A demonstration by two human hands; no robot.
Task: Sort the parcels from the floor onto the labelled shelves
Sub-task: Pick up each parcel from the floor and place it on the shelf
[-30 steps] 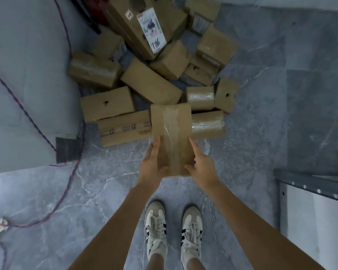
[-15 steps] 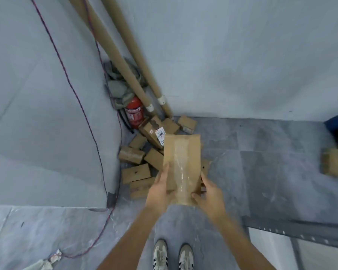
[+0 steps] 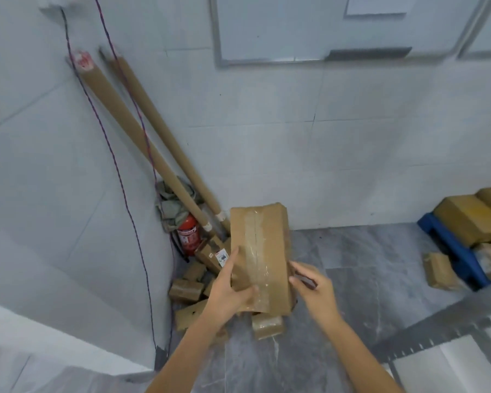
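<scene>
I hold a long brown cardboard parcel (image 3: pixel 260 253), sealed with clear tape down its middle, raised in front of me. My left hand (image 3: pixel 228 290) grips its near left corner, thumb across the taped face. At the parcel's right edge is my right hand (image 3: pixel 312 287), fingers bent and touching the side, its hold unclear through blur. Below the parcel, a pile of several brown parcels (image 3: pixel 187 290) lies on the grey floor in the corner, partly hidden by the held one.
Two long cardboard tubes (image 3: pixel 131 131) lean in the corner above a red fire extinguisher (image 3: pixel 188 235). More parcels (image 3: pixel 468 219) sit on a blue pallet (image 3: pixel 451 251) at right. A metal shelf edge (image 3: pixel 437 333) crosses the lower right. A cable (image 3: pixel 125 199) hangs down the left wall.
The parcel rose from the floor pile to chest height as the view lifted from the floor to the wall. My right hand slid from the parcel's near end to its right side.
</scene>
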